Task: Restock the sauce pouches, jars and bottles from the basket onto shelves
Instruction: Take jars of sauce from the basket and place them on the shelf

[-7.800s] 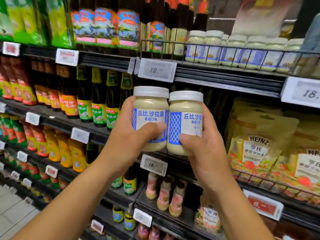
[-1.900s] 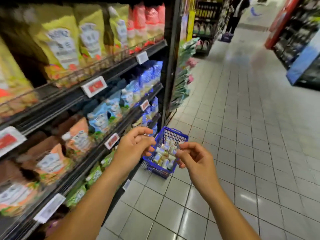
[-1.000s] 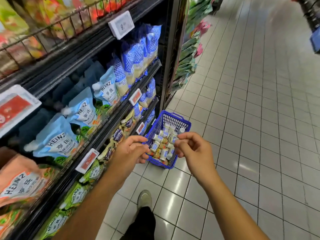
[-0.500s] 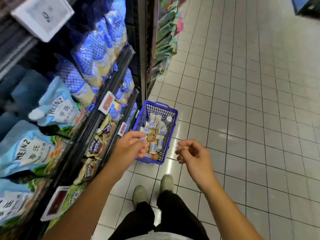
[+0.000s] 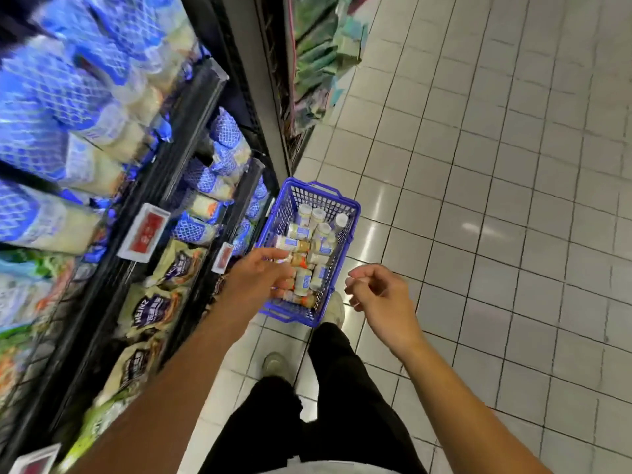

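A blue plastic basket (image 5: 345, 203) stands on the tiled floor at the foot of the shelving. Several white-lidded sauce jars (image 5: 318, 234) with blue labels lie in it. My left hand (image 5: 256, 282) hovers over the basket's near left part, fingers loosely curled, holding nothing. My right hand (image 5: 379, 295) hangs just right of the basket's near corner, fingers loosely curled and empty. Whether the left fingertips touch a jar cannot be told.
Shelves (image 5: 191, 107) on the left hold blue-and-white sauce pouches (image 5: 219, 159) above and dark-labelled pouches (image 5: 160, 302) below, with red price tags (image 5: 145, 232). My feet and dark trousers (image 5: 307, 405) stand just behind the basket. Tiled floor (image 5: 496, 200) stretches to the right.
The two jars held earlier are gone from my hands. My view has tilted down and closer to the basket, and my left hand has moved over its near part.
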Available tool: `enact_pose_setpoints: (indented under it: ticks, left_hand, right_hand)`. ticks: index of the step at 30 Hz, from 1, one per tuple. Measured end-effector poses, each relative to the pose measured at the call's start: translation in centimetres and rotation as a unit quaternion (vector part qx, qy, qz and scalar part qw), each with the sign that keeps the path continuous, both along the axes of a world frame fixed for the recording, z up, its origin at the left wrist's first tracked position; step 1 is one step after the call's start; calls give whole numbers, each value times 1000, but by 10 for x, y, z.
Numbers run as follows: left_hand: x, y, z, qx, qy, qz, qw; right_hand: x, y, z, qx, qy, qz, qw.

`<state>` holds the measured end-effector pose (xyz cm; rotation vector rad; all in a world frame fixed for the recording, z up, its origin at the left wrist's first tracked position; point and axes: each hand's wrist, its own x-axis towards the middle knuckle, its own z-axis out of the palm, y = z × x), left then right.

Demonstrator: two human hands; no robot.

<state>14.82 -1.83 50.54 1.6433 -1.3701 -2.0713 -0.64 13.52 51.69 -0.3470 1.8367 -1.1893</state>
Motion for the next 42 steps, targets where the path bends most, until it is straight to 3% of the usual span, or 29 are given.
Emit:
enact_pose_setpoints:
  ticks: [11, 20, 26, 30, 35, 42]
  left_hand:
    - [-38, -8, -109, 62, -115, 48, 990]
    - [-18, -23, -286, 123, -175, 3, 977]
    - [-18, -20, -427, 145, -226, -30, 963]
    - [-28, -17, -503, 86, -285, -84, 951]
    - [-33, 0, -567, -12, -300, -142, 943]
    - [-43, 23, -620, -17, -350, -150, 924]
  right_hand:
    - [-55, -46, -138, 120, -46, 78, 989]
    - [-61, -103, -292, 173, -102, 91, 975]
    - [-62, -132, -405, 212, -173, 21, 962]
    - [-57, -146, -473, 245, -210, -24, 946]
    - [-52, -165, -531, 256, -308, -113, 909]
    - [-69, -185, -574, 256, -383, -202, 864]
